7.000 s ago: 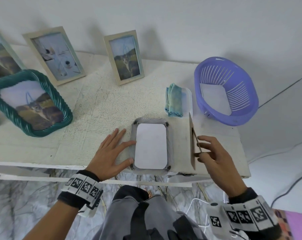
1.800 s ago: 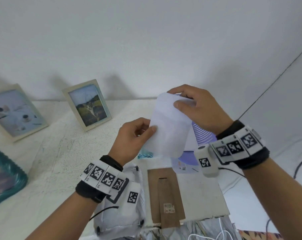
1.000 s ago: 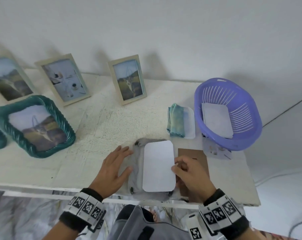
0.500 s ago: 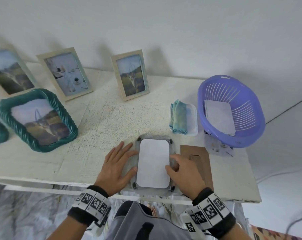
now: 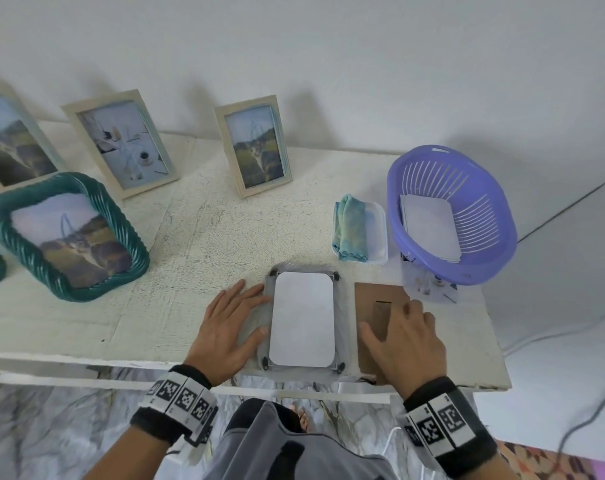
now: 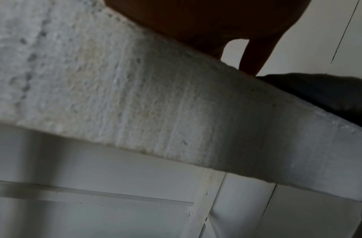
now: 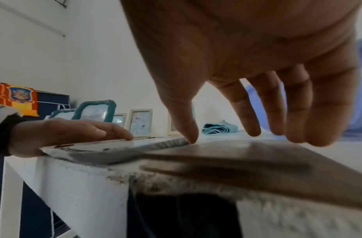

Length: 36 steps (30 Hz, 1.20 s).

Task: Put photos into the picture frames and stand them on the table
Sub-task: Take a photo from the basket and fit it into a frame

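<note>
A grey picture frame lies face down near the table's front edge, with a photo lying white side up in its opening. My left hand rests flat on the frame's left side, fingers straight. To the right lies the brown backing board with its stand flap. My right hand hovers over it with spread fingers; in the right wrist view the fingertips just reach the backing board. More white photos sit in the purple basket.
Several filled frames stand along the wall, among them a cream frame and a teal woven frame. A folded blue-green cloth lies in a white tray left of the basket. The table edge runs just below my wrists.
My right hand left the photo's right edge and moved right onto the backing board. The photo now lies squarely in the frame. My left hand stayed on the frame.
</note>
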{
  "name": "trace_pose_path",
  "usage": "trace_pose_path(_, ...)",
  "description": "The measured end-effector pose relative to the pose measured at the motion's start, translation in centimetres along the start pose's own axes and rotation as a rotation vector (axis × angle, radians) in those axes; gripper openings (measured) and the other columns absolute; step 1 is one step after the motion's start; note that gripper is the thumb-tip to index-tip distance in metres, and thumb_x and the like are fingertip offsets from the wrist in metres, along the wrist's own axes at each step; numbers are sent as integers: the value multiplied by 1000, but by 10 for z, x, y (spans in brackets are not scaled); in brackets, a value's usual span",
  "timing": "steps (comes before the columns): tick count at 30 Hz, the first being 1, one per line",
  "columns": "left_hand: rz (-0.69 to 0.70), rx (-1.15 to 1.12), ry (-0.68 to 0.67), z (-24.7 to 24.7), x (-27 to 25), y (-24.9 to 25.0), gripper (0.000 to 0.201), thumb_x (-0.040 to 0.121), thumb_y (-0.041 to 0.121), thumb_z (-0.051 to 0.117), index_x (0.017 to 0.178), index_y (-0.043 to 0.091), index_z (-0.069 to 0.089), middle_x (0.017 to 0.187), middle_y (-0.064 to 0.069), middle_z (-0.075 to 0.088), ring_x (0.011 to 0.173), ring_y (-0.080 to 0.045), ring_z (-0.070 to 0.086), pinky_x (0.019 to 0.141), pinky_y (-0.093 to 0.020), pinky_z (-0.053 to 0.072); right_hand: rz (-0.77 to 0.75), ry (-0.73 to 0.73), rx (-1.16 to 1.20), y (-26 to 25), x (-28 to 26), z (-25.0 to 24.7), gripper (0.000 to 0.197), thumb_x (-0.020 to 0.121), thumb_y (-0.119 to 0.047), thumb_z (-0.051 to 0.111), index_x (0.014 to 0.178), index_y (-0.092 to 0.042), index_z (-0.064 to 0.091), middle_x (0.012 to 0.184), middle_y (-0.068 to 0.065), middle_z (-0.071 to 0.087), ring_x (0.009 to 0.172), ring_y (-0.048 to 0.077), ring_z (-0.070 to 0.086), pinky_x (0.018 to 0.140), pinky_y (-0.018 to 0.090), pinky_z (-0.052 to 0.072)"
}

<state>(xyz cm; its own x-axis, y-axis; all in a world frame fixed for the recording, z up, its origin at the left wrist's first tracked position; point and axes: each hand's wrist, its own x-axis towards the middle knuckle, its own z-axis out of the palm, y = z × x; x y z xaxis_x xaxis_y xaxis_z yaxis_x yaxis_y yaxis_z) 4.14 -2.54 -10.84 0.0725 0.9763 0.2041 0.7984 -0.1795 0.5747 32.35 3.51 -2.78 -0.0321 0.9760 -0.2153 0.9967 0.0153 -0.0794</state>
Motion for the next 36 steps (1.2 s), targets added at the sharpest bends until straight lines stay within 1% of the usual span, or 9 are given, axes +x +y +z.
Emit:
trace_pose_path(5,-2,-57,20,0,-1,-4,48,94,45,41,135,25,54,143,10,48,146,-12,28,120,-44,17,83,-43,74,9,-2,7,64,87,-59,50,124,-8,45,122,9,38,110,25,39,81,32,43)
trace_pose_path(9,15,-79,25,0,-1,-6,46,91,37,44,135,25,54,140,10,51,142,-13,33,119,-43,19,129,-75,162,19,1,5,56,82,-55,59,108,-5,54,116,11,39,105,31,39,88,35,36)
trace_pose_path(12,17,-96,25,0,-1,-7,47,89,33,44,134,24,56,138,10,53,141,-13,34,120,-41,17,116,-106,235,27,1,1,46,78,-53,64,91,-10,53,104,7,43,91,26,42,82,34,38)
trace_pose_path(16,15,-108,27,0,-1,-7,46,88,31,44,132,25,57,135,11,54,139,-11,36,120,-40,17,102,-130,398,36,-4,-17,42,74,-50,71,73,-13,52,91,6,48,77,14,47,58,25,35)
trace_pose_path(18,21,-107,27,0,-1,-8,46,88,32,45,132,25,57,134,11,54,138,-11,36,119,-40,18,69,-125,429,31,-8,-26,43,75,-50,71,74,-11,54,91,3,47,78,10,47,57,22,33)
trace_pose_path(22,33,-105,30,1,-1,-9,45,88,31,45,131,25,57,134,10,54,138,-12,36,119,-41,19,-21,-102,395,-4,-13,-27,44,73,-60,65,74,-20,46,94,-3,37,82,18,50,69,29,43)
trace_pose_path(26,49,-89,19,-1,-1,-8,45,90,32,45,132,24,57,135,9,53,138,-13,37,118,-42,19,-107,-133,283,-46,-10,-16,51,75,-65,54,100,-20,50,104,0,30,96,23,42,79,32,44)
trace_pose_path(28,58,-80,12,-1,-1,-9,45,91,33,45,133,25,56,135,8,52,138,-14,36,118,-43,21,-141,-112,250,-63,-9,-10,56,76,-64,52,108,-18,48,107,2,29,97,23,39,79,33,45)
trace_pose_path(36,69,-46,2,-2,0,-9,43,92,36,45,133,30,57,134,6,52,137,-16,37,117,-47,21,-201,-75,192,-87,-3,4,59,79,-62,54,110,-11,51,121,8,31,103,28,41,74,33,43)
